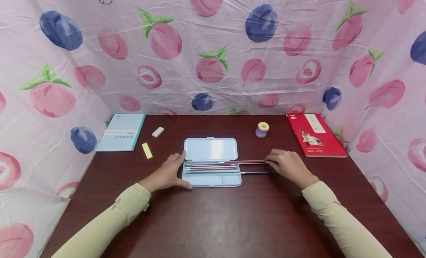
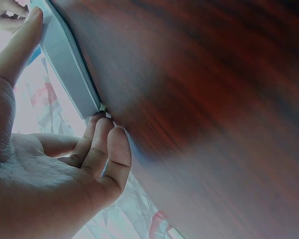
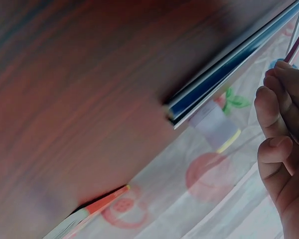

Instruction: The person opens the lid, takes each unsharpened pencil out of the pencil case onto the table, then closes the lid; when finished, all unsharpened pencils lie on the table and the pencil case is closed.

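Observation:
An open light-blue pencil case [image 1: 203,180] lies on the table with its lid [image 1: 199,149] tipped back. Several pencils [image 1: 203,172] lie lengthwise in its rear compartment. My left hand [image 1: 169,173] holds the case's left end, thumb along the front edge and fingers at the side and back. My right hand [image 1: 287,165] pinches a red pencil [image 1: 247,162] near its right end; its other end overlaps the case's back edge. Below that hand, a dark blue pencil [image 3: 214,82] sticks out rightward from the case's right side.
Behind the case stands a small violet container [image 1: 261,131] with a yellow top. A white eraser [image 1: 158,132] and a yellow strip [image 1: 147,150] lie to the left. A pale-blue notebook [image 1: 121,134] is at the far left, a red book [image 1: 316,136] at the far right.

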A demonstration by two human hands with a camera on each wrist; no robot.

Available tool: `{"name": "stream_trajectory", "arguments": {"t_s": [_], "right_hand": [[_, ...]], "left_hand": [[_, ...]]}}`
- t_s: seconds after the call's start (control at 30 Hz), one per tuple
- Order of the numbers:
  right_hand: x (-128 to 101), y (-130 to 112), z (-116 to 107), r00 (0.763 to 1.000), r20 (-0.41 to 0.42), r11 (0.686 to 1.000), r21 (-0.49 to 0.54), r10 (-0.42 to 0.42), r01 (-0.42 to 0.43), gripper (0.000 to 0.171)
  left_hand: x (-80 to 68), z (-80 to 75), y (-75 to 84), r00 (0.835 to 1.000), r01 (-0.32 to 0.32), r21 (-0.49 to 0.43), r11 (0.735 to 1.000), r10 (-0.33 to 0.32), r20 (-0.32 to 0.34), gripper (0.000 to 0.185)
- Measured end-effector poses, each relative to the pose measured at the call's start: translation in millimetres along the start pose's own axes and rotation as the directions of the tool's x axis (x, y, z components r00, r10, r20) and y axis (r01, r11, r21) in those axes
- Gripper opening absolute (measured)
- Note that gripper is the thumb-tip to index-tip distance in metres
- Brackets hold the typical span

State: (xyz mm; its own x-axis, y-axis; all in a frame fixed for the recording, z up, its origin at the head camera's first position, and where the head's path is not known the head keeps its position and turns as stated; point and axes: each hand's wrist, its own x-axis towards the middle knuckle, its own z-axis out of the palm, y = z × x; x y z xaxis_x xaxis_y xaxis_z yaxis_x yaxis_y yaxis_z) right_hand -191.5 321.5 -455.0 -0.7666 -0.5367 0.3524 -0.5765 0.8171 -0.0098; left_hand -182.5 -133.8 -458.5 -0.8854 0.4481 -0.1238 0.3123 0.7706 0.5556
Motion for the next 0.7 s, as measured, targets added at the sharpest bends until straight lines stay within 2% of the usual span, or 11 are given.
{"name": "stream_trajectory", "arguments": {"t_s": [0.37,0.7], "right_hand": [[-13,20,-8,1.0,0.01,1.0,-0.008,0.022,-0.022,0.026],[-24,41,-12,0.996,0.038,0.997,-0.014,0.075,-0.074,0.03]], "left_hand": [[0.5,0.5,-0.2,1.0,0.002,0.006,1.0,-0.002,-0.001,0.137],[0.7,1.0,0.4,1.0,0.001,0.012,1.0,-0.001,0.0,0.137]]}}
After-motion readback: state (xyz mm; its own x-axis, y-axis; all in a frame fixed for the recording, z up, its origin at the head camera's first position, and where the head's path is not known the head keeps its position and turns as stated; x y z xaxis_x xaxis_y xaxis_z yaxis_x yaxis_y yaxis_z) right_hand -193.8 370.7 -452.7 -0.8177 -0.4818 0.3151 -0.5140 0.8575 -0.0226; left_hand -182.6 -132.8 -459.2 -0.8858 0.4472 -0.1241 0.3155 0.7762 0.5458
